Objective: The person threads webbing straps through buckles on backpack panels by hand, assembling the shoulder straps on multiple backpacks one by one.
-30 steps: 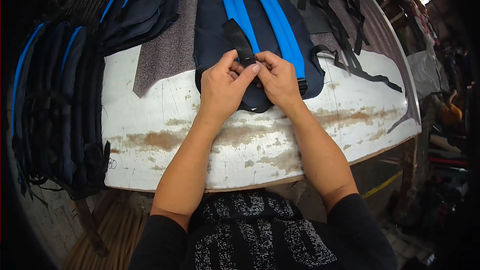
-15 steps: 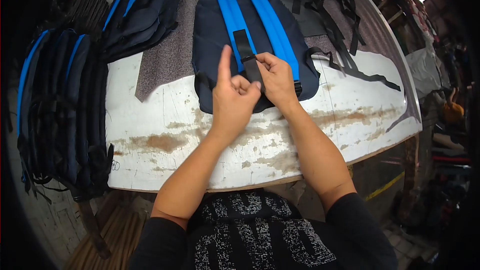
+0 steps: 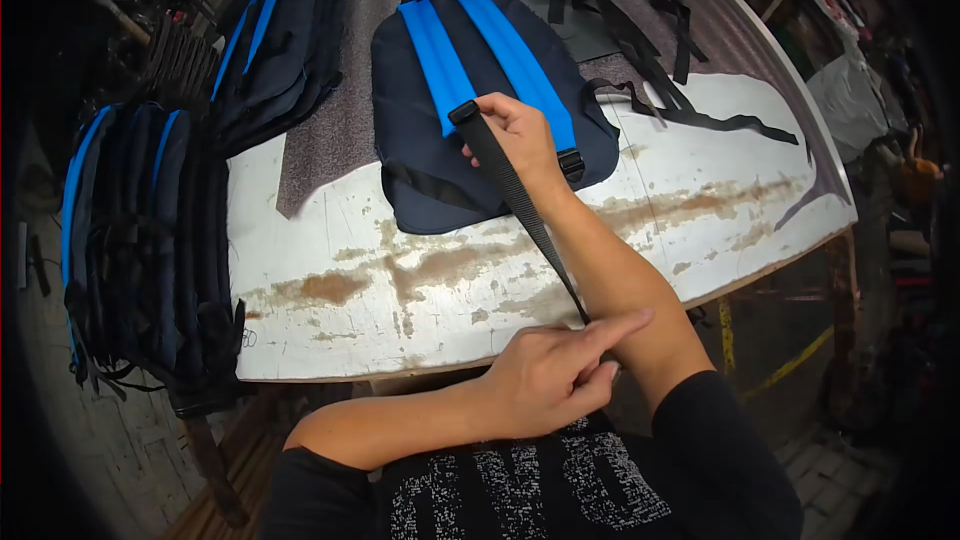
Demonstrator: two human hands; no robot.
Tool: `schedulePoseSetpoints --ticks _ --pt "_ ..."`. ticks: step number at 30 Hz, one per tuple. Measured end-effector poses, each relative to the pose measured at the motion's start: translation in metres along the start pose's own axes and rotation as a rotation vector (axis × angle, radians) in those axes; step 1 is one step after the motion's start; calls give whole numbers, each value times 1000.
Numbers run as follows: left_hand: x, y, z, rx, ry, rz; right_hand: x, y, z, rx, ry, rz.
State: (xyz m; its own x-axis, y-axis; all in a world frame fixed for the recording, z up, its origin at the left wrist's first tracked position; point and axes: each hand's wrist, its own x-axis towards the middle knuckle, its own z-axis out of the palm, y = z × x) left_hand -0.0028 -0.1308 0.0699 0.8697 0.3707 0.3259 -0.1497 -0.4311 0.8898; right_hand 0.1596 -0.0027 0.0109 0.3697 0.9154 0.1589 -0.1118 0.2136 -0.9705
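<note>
A dark navy backpack with two bright blue shoulder straps lies on the white table. My right hand grips the black buckle at the end of the left blue strap. From that buckle a black webbing strap runs taut toward my body. Its near end is in my left hand, close to my right forearm, with the index finger stretched out and the other fingers curled. A second buckle sits at the end of the right blue strap.
More navy backpacks hang or stand in a stack at the left, with others behind them. Patterned grey fabric covers part of the white table. Loose black straps lie at the back right.
My left hand has moved from the buckle down toward my body, drawing the black strap out long. My right hand has stayed at the buckle, which now stands raised. The backpack has shifted slightly left.
</note>
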Motion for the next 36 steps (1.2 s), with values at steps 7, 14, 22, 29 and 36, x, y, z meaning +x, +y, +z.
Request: schedulePoseSetpoints --ticks 7,14,22,29,36 --pt "27 -46 -46 791 55 251 6 -21 -21 333 25 -12" --pt "6 -132 -125 934 440 -340 16 -41 -56 731 112 -104" --pt "-13 -129 -128 946 323 -502 30 -31 -104 187 662 -294" --pt "-25 -124 -121 1044 256 -537 33 -19 -112 -33 797 -274" --pt "-25 -118 -123 1057 222 -549 34 -20 -121 -3 812 -225"
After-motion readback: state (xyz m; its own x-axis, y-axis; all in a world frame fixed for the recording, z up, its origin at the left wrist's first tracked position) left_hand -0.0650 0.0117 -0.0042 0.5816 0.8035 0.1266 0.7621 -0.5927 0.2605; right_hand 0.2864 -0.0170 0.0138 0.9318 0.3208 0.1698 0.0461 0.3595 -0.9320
